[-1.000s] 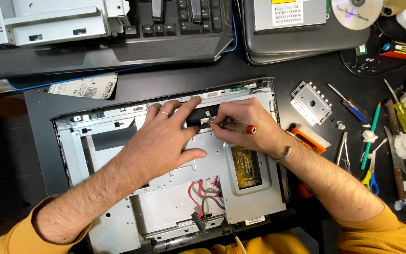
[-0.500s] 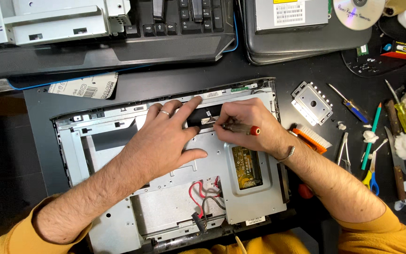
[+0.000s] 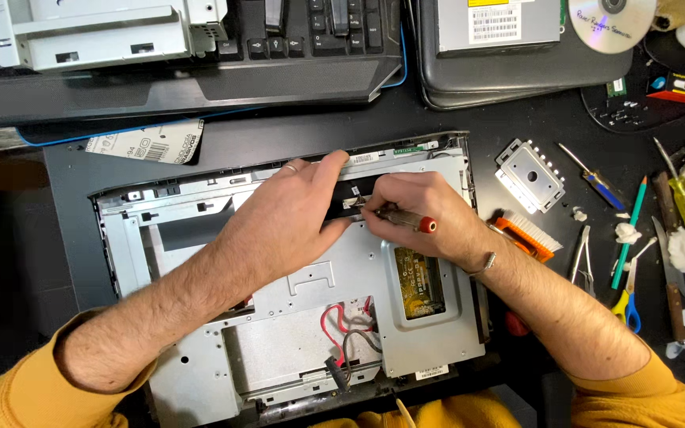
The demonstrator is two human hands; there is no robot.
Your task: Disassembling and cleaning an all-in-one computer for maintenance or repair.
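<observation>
There, screwdriver (image 3: 406,219) between right fingers (image 3: 374,208).

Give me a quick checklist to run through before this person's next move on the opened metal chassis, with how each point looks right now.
1. Left hand steadying the metal chassis: ok, it lies flat across the top of the panel.
2. Screwdriver gripped: ok, the right hand has its fingers closed round it, red end showing.
3. Tip seated on its target: cannot tell, the hands hide it.
4. Red and black wires out of the way: ok, they lie lower down, apart from both hands.
5. Spare tools within reach: ok, a second screwdriver and scissors lie to the right.
</observation>
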